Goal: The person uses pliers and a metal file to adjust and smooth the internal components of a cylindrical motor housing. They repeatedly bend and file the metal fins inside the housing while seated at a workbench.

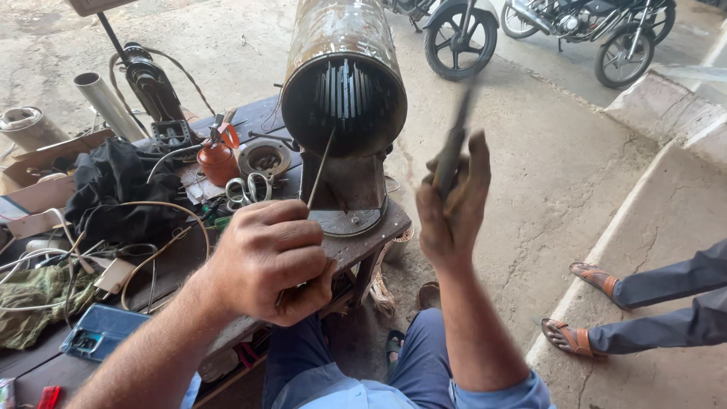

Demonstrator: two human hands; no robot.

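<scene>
- Nearest the camera, the left hand [266,257] is closed in a fist around a thin metal rod [321,168], whose far end reaches up into the open mouth of the motor casing [342,83].
- Just to the right, the right hand [453,203] is raised and clenched on a dark-handled tool [455,144], blurred by motion; whether it is a hammer or a file cannot be told.
- On the bench, the rusty round casing lies on its side, propped on a metal stand [344,189] at the edge of the wooden table [250,117], its slotted core facing the person.
- Judged from the pose, the step in hand looks like driving or prying inside the slots; the next move would call for holding the rod tip steady in its slot while the tool comes down squarely.
- Left of the casing lie scissors [247,189], an orange oil can [217,159], a black cloth [113,189], loose wires and a blue phone [102,333].
- Farther right, another person's sandalled feet [579,307] rest by a concrete step.
- Beyond, parked motorcycles [530,30] stand on the pavement.
</scene>
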